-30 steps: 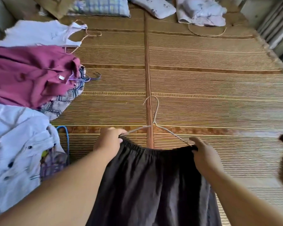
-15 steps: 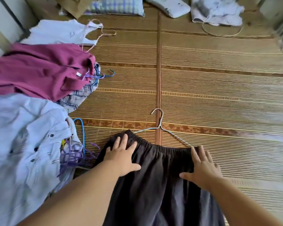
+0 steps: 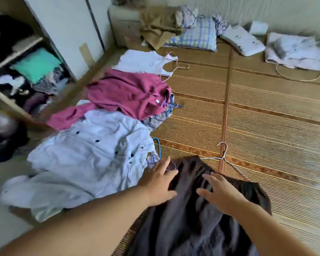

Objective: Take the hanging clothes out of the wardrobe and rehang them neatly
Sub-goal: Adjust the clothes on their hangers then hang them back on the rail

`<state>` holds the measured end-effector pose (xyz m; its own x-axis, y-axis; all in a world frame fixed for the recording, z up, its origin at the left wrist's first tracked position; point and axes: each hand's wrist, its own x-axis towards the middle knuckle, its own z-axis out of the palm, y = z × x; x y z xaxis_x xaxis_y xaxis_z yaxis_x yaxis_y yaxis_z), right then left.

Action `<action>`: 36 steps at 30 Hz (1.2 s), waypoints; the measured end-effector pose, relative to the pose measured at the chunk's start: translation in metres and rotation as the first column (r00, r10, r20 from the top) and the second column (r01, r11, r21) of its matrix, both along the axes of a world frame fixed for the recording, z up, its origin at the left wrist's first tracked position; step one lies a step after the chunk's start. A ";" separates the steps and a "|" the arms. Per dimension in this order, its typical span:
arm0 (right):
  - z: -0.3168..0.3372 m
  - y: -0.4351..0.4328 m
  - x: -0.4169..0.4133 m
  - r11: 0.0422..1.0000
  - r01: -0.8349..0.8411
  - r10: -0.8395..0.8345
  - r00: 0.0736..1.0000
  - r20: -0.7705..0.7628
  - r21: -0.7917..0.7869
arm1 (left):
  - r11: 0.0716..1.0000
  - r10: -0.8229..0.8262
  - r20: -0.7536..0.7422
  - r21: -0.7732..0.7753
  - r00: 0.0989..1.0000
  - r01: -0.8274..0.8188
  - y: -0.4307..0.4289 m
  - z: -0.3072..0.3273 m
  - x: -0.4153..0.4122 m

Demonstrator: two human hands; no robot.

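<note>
A dark brown skirt (image 3: pixel 196 224) lies flat on the woven mat, its elastic waistband threaded on a white wire hanger (image 3: pixel 223 157) whose hook points away from me. My left hand (image 3: pixel 158 183) rests open at the skirt's left edge, fingers spread. My right hand (image 3: pixel 220 193) lies open, palm down, on the skirt just below the waistband. To the left lie a pale blue shirt (image 3: pixel 85 159), a maroon shirt (image 3: pixel 129 95) and a white tank top (image 3: pixel 146 61), each on a hanger.
The open wardrobe (image 3: pixel 22 71) with folded clothes on shelves stands at the far left. A plaid pillow (image 3: pixel 194 34), tan cloth (image 3: pixel 159 24) and white bundles (image 3: pixel 294 50) line the far wall. A blue hanger (image 3: pixel 157 145) pokes out beside the pale shirt.
My hands let go of the waistband and went flat on the skirt, then slid left. The view has swung left, bringing the wardrobe into sight.
</note>
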<state>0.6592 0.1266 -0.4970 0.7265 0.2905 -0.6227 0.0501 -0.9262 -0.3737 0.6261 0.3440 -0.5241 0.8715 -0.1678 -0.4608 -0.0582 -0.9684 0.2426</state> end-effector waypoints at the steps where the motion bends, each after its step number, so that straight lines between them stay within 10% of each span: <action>1: 0.008 0.018 -0.002 1.000 -0.026 0.026 1.000 -0.006 -0.007 | 1.000 0.005 -0.011 0.008 1.000 -0.005 0.020 0.005 -0.007; 13: -0.022 0.255 -0.016 0.976 0.216 -0.216 0.976 -0.026 0.034 | 0.999 0.045 -0.169 -0.020 0.985 -0.049 0.275 0.003 -0.022; 22: -0.096 0.293 -0.024 0.877 0.477 -0.479 0.877 -0.038 -0.054 | 0.990 -0.044 -0.169 -0.142 0.985 0.020 0.307 -0.052 0.023; 31: -0.177 0.276 0.011 0.592 0.802 -0.805 0.593 0.005 0.076 | 0.962 -0.202 -0.142 -0.213 0.969 0.169 0.249 -0.147 0.062; 36: -0.175 0.274 0.014 0.260 0.912 -0.941 0.312 -0.127 0.318 | 0.967 -0.240 -0.173 -0.128 0.955 0.220 0.242 -0.159 0.056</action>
<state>0.6729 0.4003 -0.6716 0.6576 -0.4745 -0.5852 -0.7296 -0.2073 -0.6517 0.6820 0.5861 -0.6828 0.7046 -0.4100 -0.5791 -0.2205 -0.9023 0.3706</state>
